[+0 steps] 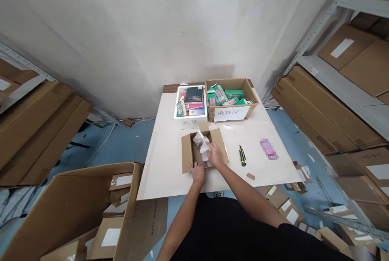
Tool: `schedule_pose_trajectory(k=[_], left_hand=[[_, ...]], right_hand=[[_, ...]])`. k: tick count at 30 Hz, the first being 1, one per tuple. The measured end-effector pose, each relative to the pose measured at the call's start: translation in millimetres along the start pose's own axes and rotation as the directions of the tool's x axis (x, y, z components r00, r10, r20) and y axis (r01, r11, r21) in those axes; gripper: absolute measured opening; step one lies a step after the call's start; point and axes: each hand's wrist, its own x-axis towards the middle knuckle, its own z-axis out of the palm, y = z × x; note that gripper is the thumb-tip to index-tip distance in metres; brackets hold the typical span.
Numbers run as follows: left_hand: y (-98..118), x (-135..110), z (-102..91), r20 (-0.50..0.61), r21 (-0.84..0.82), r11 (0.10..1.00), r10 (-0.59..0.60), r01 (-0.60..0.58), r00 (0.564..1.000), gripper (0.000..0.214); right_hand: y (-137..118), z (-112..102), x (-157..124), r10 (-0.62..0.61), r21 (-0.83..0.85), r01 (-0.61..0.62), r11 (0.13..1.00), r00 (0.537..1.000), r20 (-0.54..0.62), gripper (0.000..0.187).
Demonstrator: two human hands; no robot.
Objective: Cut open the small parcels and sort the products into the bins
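Observation:
A small open cardboard box (187, 151) lies in the middle of the white table (164, 159), its flaps spread. My left hand (198, 172) rests on the box's near edge with fingers curled on the cardboard. My right hand (215, 154) reaches into the box and pinches crumpled white packing paper (201, 141), which sticks up out of the opening. What else lies inside the box is hidden.
A utility knife (242, 156) and a blurred pink item (268, 149) lie right of the box. At the back stand a white bin (191, 120) with books and a labelled carton (231, 112) of green packets. A large open carton (75, 208) stands left; shelves of cartons flank both sides.

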Motion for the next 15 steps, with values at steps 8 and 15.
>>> schedule_pose_trajectory(k=[8,15], left_hand=[[-141.8,-17.3,-24.0,-0.040,0.084,0.996,0.016,-0.013,0.999,0.024],[-232.4,-32.8,-52.8,-0.106,0.035,0.998,0.062,-0.058,0.992,0.040]], right_hand=[[45.8,-41.1,8.8,0.315,0.648,-0.153,0.746,0.939,-0.141,0.060],[105.6,-4.2,-13.6,0.600,0.192,-0.618,0.762,0.786,0.147,0.080]])
